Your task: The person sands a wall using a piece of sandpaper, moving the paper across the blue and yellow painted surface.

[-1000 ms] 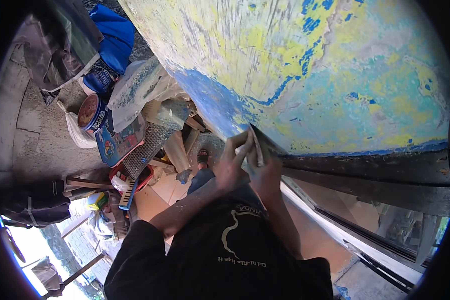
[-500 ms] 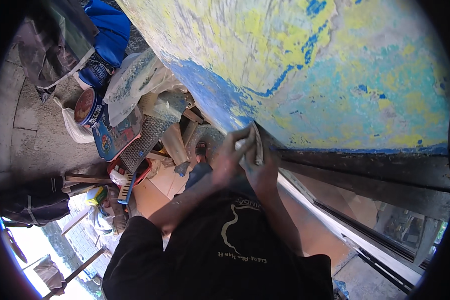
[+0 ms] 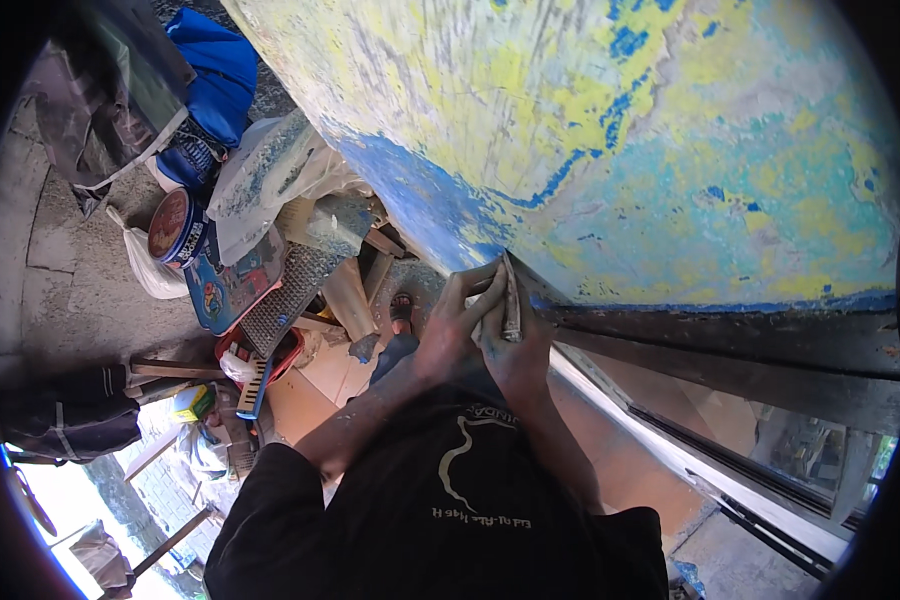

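Left hand: the left hand [image 3: 450, 332] is raised at the corner of the wall; its fingers are bent, tips drawn close together against the flat piece, and whether they pinch it or only press it I cannot tell.
Right hand: the right hand [image 3: 520, 365] is just beside the left; its fingers are closed about the flat piece, with little gap showing.
Flat piece: a thin, greyish flat piece [image 3: 512, 312] stands between the two hands, upper end near the wall's lower corner; its exact kind cannot be made out.
Painted wall: the wall [image 3: 610, 180] is patchy yellow, turquoise and blue; a dark ledge [image 3: 730, 338] runs along its lower edge.
Clutter at left: a round tin [image 3: 175, 225] is beside a white bag [image 3: 155, 268]; a clear plastic sheet [image 3: 265, 185] lies near both, and a blue cloth [image 3: 213, 75] above.
Floor: a red basket [image 3: 288, 358] sits on the tiled floor [image 3: 305, 410]; a sandalled foot [image 3: 401, 308] shows beyond the left forearm.
Clothing: a dark shirt [image 3: 390, 510] fills the lower middle.
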